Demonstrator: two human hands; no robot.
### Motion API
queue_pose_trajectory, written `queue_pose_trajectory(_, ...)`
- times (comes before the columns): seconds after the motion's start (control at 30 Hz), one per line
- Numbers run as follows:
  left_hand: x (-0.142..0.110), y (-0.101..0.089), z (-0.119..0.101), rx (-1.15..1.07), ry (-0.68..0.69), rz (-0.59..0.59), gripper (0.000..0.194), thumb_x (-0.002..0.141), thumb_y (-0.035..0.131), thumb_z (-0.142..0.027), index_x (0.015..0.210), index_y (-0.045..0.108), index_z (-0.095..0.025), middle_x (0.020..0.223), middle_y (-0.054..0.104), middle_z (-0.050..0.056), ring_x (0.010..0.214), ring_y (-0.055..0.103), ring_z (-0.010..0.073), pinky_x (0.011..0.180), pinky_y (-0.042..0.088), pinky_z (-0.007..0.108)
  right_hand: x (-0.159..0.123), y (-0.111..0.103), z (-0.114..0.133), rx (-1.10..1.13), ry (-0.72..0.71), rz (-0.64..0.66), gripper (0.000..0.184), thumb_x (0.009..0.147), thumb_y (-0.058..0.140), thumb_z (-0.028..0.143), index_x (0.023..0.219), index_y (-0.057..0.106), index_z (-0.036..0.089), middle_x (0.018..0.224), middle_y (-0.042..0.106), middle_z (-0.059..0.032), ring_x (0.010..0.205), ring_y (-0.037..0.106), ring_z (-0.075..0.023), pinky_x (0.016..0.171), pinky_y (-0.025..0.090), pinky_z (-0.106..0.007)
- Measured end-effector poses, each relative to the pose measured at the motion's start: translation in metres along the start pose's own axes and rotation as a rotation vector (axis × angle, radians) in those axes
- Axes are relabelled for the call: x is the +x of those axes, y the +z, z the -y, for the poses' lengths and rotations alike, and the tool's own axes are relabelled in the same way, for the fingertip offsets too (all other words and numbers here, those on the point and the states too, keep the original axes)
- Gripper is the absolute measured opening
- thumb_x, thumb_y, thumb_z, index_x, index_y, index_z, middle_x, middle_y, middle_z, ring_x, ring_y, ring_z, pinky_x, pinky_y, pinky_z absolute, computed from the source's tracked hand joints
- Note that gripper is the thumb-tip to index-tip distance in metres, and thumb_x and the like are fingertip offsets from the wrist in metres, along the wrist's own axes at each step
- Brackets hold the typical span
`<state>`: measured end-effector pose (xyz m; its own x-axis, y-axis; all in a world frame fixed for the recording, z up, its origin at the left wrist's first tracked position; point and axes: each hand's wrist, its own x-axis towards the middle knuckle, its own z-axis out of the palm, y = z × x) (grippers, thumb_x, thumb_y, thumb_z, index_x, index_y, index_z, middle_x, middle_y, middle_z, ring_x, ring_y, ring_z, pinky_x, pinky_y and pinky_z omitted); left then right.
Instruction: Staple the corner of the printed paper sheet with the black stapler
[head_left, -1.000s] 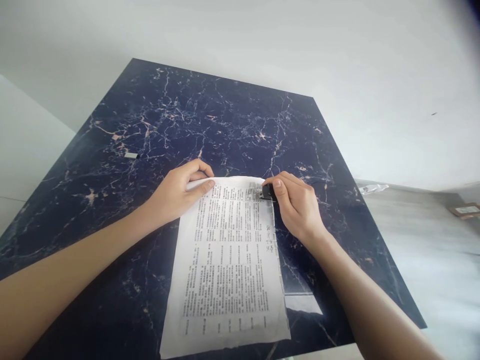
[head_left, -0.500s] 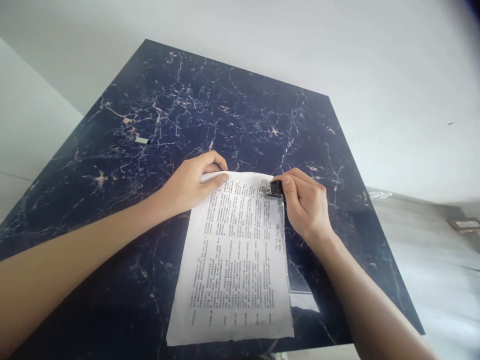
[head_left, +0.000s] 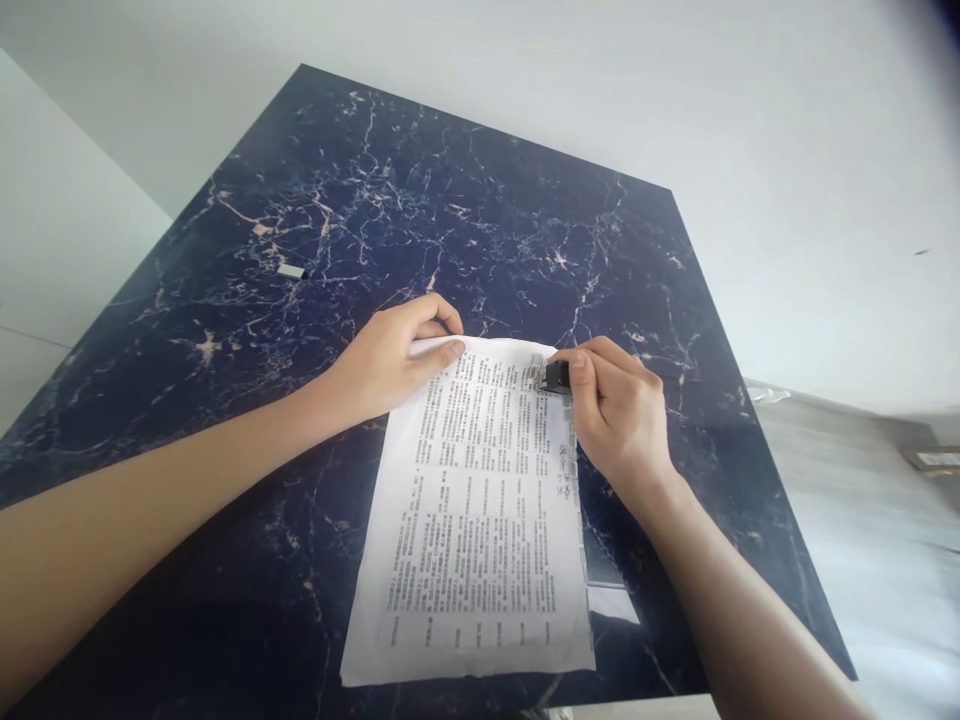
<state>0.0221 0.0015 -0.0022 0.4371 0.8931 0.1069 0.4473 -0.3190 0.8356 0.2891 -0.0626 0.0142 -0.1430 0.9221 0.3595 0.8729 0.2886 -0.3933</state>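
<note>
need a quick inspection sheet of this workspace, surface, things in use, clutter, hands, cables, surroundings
surface: dark blue marbled table, pale veins
job's things: printed paper with handwriting near its right edge; small black tool at its far right corner
clutter: small pale block beyond the left forearm
hands: left hand grips the paper's far edge; right hand holds the tool
cables: nothing seen
surroundings: pale wall; grey floor at right

The paper bears illegible print and handwriting.
</note>
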Motion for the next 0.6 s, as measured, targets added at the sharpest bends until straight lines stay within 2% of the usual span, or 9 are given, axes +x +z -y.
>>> queue_pose_trajectory(0.6, 0.001, 0.0006, 0.0015, 0.004, 0.004, 0.002, 0.016, 0.097, 0.064, -0.036, 0.106, 0.064, -0.023, 0.104, 0.077, 0.004, 0.107, 0.074, 0.026, 0.094, 0.055, 0.039, -0.001, 0.0054, 0.0004, -0.137, -0.041, -0.002, 0.042, 0.112, 0.036, 0.034, 0.09, 0.07, 0.022, 0.088, 0.069, -0.0058, 0.08, 0.061, -0.0204, 0.076, 0.039, -0.041)
